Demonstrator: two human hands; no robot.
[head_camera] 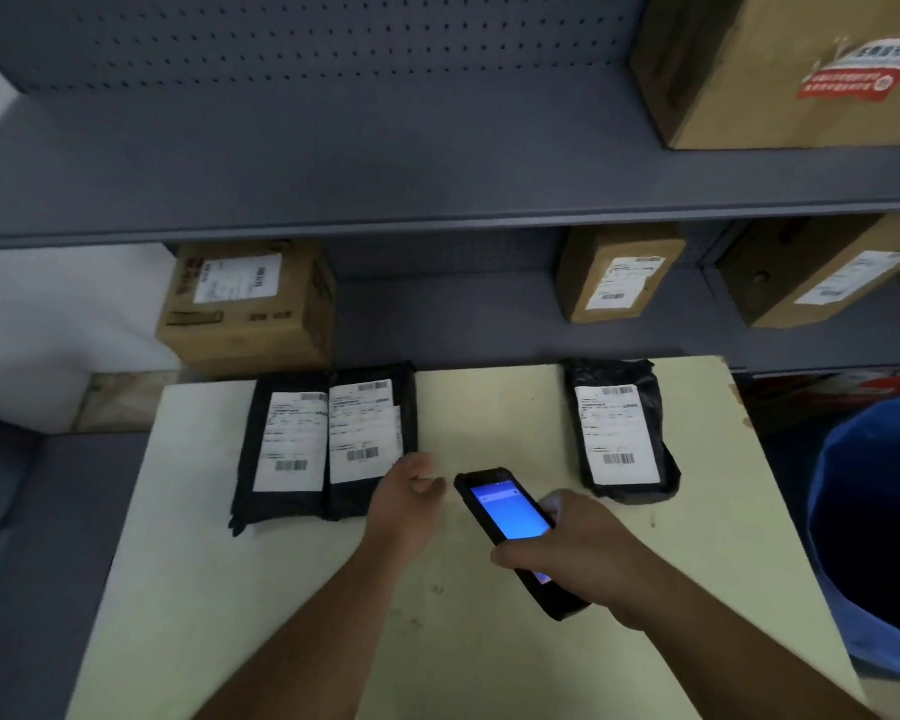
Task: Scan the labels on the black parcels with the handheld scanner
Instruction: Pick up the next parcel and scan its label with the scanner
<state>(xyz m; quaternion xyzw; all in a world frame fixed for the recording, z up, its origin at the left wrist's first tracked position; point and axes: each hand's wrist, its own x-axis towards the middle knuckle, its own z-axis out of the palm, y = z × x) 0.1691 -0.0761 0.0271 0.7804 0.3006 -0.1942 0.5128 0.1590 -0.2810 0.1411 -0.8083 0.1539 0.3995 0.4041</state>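
Observation:
Three black parcels with white labels lie at the far side of a pale table (333, 589). Two lie side by side at the left, the left parcel (281, 449) touching the middle parcel (367, 439). The third parcel (622, 431) lies apart at the right. My right hand (588, 553) grips the black handheld scanner (510, 517), its blue screen lit and its top end pointing away towards the table's middle. My left hand (404, 498) hovers loosely curled and empty at the near right corner of the middle parcel.
Grey metal shelves rise behind the table. Cardboard boxes stand on them: one at the left (250, 304), two at the right (619, 272) (822, 272), a big one on top (791, 65). A blue bin (874, 527) stands right of the table.

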